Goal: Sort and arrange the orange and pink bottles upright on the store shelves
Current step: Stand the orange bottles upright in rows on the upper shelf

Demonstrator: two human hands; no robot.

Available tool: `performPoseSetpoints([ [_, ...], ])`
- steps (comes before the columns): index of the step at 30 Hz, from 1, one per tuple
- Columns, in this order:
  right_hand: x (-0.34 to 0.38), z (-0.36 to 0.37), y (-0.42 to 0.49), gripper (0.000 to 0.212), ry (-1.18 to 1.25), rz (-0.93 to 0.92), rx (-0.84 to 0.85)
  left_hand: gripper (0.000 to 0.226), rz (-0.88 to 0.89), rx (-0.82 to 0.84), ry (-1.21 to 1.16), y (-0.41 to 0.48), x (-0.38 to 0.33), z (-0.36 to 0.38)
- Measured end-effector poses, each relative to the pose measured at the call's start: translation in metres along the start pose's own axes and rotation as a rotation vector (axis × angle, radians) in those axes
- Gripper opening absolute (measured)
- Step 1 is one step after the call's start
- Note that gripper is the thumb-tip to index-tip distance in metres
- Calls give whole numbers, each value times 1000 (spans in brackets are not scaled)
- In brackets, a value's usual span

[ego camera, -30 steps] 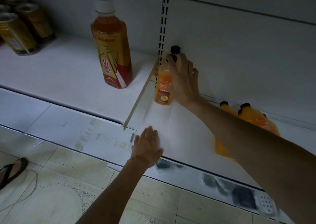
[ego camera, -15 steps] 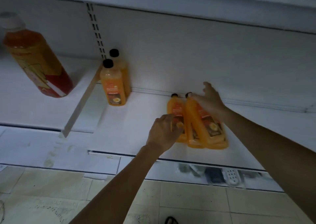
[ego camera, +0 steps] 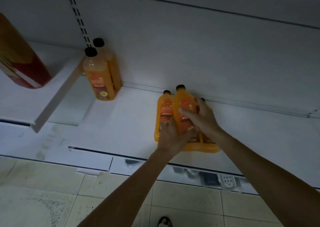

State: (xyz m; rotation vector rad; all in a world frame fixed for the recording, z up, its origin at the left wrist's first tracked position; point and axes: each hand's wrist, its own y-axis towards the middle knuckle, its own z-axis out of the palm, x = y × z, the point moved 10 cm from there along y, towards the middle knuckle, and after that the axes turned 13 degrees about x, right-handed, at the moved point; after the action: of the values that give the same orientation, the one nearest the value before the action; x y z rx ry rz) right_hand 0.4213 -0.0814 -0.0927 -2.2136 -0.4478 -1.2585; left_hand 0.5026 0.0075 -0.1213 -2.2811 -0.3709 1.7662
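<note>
Orange bottle (ego camera: 183, 105), raised just above the lying bottles (ego camera: 162, 116) under your palms on the shelf (ego camera: 121, 123), is gripped by your left hand (ego camera: 173, 138) at its base and your right hand (ego camera: 203, 119) round its side, likely so you can stand it upright.

The left hand (ego camera: 170, 138) is gripping the bottom end of an orange bottle (ego camera: 181, 104) while the right hand (ego camera: 202, 119) is wrapping round its side, thumb lying across the label. Beneath it, other bottles (ego camera: 162, 110) are lying flat on the white shelf (ego camera: 121, 123), touching one another. Two upright bottles (ego camera: 101, 78) are standing one behind the other by the slotted rail (ego camera: 78, 14), and a big red-labelled bottle (ego camera: 20, 62) is standing on the higher shelf section at the left
</note>
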Motion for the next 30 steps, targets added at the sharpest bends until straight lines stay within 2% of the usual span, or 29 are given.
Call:
performPoseSetpoints([
  [3, 24, 14, 4, 67, 78, -87, 1, 88, 104, -44, -98, -7, -6, -24],
  [8, 69, 49, 15, 70, -54, -205, 85, 94, 214, -52, -163, -21, 6, -65],
  [12, 95, 80, 16, 79, -148, -320, 92, 98, 190, -165, -104, -30, 26, -105],
  [17, 96, 106, 26, 90, -63, -267, 196, 88, 127, -158, 17, -35, 51, -135],
  [19, 94, 120, 26, 87, -108, -246, 274, 87, 120, -161, 50, -39, 64, -139],
  [21, 98, 128, 24, 81, -169, -255, 270, 85, 113, -165, 68, -39, 74, -142],
  [23, 105, 131, 26, 79, -209, -281, 226, 87, 98, -198, 175, -38, 76, -149],
  [27, 116, 131, 40, 85, -254, -306, 111, 86, -5, -301, 585, -46, 83, -177],
  [30, 123, 129, 57, 87, -322, -319, 28, 73, -127, -157, 825, -51, 113, -184],
])
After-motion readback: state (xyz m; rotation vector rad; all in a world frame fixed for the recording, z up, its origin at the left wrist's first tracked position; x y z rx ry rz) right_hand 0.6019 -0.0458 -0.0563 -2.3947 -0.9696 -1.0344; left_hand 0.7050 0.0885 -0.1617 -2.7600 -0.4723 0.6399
